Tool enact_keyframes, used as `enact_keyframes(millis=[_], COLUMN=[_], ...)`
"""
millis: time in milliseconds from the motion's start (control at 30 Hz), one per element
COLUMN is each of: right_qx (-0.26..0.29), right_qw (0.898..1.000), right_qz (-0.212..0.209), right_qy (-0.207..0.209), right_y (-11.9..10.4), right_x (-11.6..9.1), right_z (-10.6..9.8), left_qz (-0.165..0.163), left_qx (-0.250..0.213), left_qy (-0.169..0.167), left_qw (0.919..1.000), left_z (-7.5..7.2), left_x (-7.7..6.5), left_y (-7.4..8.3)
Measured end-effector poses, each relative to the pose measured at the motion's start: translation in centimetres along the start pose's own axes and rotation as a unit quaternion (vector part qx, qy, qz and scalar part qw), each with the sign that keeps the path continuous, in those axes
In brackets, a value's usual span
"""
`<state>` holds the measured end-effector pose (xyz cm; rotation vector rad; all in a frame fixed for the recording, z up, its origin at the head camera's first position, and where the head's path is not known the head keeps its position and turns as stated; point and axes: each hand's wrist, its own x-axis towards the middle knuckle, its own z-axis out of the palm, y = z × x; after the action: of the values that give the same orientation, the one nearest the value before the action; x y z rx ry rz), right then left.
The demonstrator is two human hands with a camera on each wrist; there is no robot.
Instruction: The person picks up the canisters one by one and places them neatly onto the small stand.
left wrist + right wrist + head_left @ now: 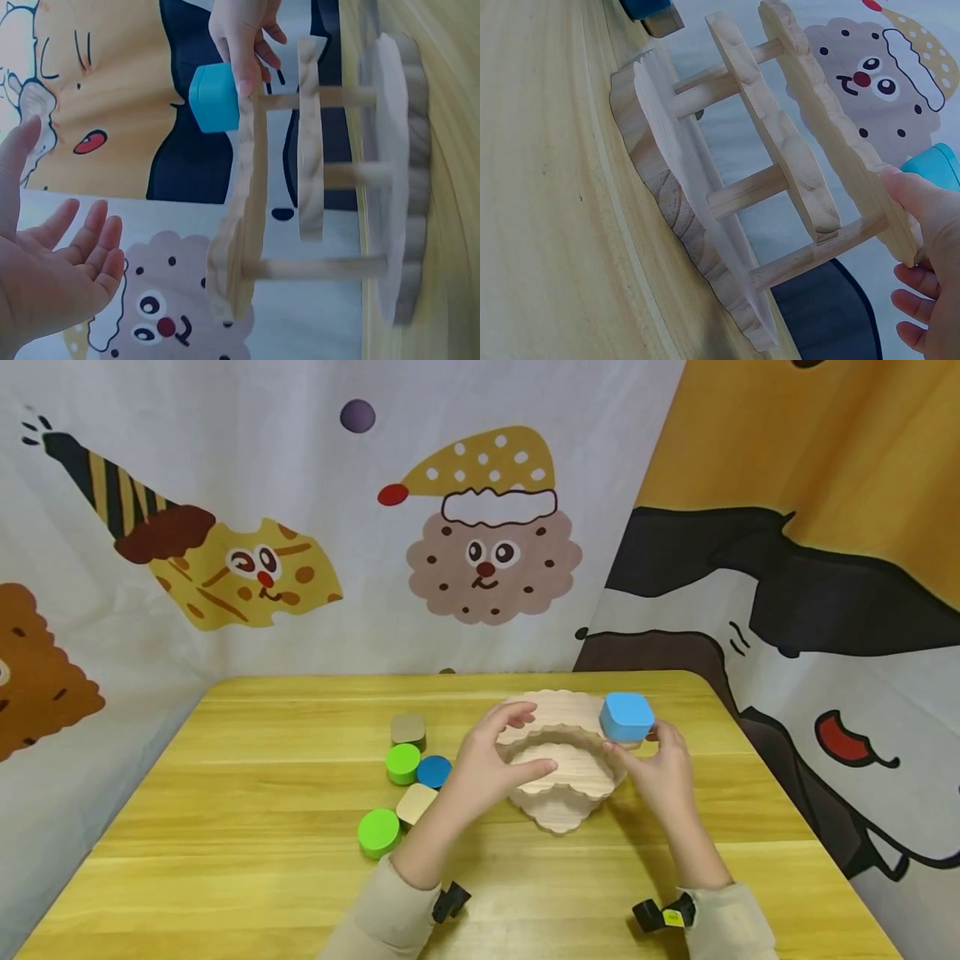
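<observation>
A three-tiered wooden stand (572, 710) with scalloped edges and round dowel posts stands on the table. On the right end of its top tier sits a light blue rounded-square block (627, 717). My right hand (667, 774) grips that end, thumb at the tier's edge and fingers curled round its outer side, as the right wrist view shows at the thumb (911, 191). Beside the stand's left part, my left hand (480, 768) is spread with thumb and fingers apart, holding nothing. Its loosely bent fingers show in the left wrist view, apart from the stand (255, 172).
Left of the stand lies a group of loose blocks: two green round ones (379, 832), a dark blue round one (434, 771), a pale wooden one (416, 804) and a brownish square one (408, 730). A printed curtain (300, 485) hangs behind the wooden table (225, 777).
</observation>
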<state>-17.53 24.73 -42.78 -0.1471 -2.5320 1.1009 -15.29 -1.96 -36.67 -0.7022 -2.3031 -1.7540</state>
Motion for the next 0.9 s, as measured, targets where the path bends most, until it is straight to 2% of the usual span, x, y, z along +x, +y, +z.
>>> enact_keyframes(millis=[200,533,767,900], right_qx=[0.0,0.006,0.007,0.007], right_qw=[1.0,1.0,1.0,1.0], right_qz=[0.001,0.004,0.001,-0.001], right_qy=[0.001,0.001,0.003,0.005], right_y=[0.0,0.1,0.3,0.3], right_x=[0.0,-0.1,0.0,0.0], right_z=[0.1,0.2,0.1,0.2], left_qz=[-0.017,-0.019,-0.046,-0.043], left_qx=[0.021,0.04,0.034,0.042], left_qy=[0.015,0.025,0.032,0.036], left_qw=[0.9995,0.9987,0.9978,0.9975], left_z=[-1.9,-5.1,-6.8,-7.6], left_x=[-1.7,-4.3,-5.7,-6.4], left_y=[-0.4,-1.1,-1.4,-1.5])
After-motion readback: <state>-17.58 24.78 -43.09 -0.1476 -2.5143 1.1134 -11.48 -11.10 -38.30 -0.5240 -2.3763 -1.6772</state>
